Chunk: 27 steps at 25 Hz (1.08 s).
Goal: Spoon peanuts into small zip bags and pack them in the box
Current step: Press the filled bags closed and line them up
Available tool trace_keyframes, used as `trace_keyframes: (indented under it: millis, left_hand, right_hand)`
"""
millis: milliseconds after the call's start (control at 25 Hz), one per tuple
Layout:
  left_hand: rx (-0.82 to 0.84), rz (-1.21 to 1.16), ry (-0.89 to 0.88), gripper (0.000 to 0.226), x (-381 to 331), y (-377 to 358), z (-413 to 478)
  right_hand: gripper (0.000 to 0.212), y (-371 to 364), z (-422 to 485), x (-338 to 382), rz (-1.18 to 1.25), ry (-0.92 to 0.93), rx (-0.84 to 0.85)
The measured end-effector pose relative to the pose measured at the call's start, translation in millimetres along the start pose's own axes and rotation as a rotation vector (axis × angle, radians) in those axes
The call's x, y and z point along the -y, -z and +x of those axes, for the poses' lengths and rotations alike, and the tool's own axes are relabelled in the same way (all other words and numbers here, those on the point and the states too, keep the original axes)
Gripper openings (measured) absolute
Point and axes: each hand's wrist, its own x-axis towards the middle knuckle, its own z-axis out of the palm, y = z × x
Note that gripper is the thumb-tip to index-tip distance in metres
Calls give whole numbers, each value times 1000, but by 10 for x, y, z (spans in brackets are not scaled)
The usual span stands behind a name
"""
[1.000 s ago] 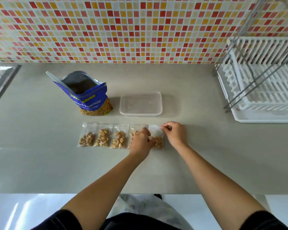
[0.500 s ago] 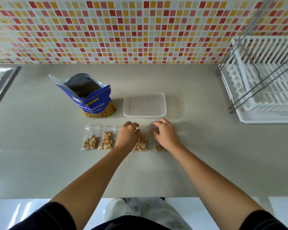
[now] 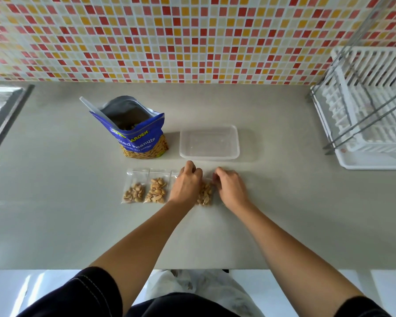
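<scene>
Several small zip bags of peanuts lie in a row on the grey counter (image 3: 284, 213). The two leftmost bags (image 3: 135, 191) (image 3: 157, 189) lie free. My left hand (image 3: 186, 185) covers the third bag, fingers curled over its top edge. A fourth bag (image 3: 205, 193) shows between my hands. My right hand (image 3: 230, 188) has its fingers curled on the top edge of the rightmost bag, which it mostly hides. The clear plastic box (image 3: 209, 154) stands empty just behind my hands. Left of the box, the open blue peanut bag (image 3: 142, 138) stands with a white spoon handle (image 3: 89, 106) sticking out.
A white dish rack (image 3: 370, 124) fills the right end of the counter. A steel sink edge (image 3: 2, 115) runs along the far left. The tiled wall (image 3: 192, 37) closes the back. The counter's front edge lies close to my body.
Both hands left the rightmost bag's seal. The left hand moved left onto the third bag, the right settled over the rightmost bag, and the fingers of both have curled at the bags' top edges.
</scene>
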Motion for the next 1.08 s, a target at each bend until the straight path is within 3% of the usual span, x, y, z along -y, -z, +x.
trace_keyframes:
  millis: [80, 160, 320, 520, 640, 800, 960, 1080]
  left_hand:
    - [-28, -45, -63, 13, 23, 29, -12]
    - [-88, -242, -95, 6, 46, 113, -48]
    - [-21, -588, -9, 13, 81, 488, -90]
    - [-46, -517, -192, 19, -61, 1065, 105]
    - [0, -388, -274, 18, -162, 1300, 228]
    - [-57, -214, -383, 16, -218, 1381, 313]
    - [-122, -77, -421, 18, -247, 1346, 320]
    - [-137, -101, -380, 18, -225, 1374, 347]
  right_hand:
    - [11, 51, -77, 2, 148, -48, -13]
    - [14, 179, -145, 17, 332, -94, -24]
    - [6, 506, -170, 105, 599, -112, -41]
    - [8, 943, -55, 262, 671, -46, -178]
    - [7, 1084, 16, 314, 667, -29, -208]
    - [8, 1162, 35, 370, 596, -9, -242]
    - [9, 1225, 27, 407, 473, 2, -272]
    - [8, 1273, 49, 410, 422, 13, -304]
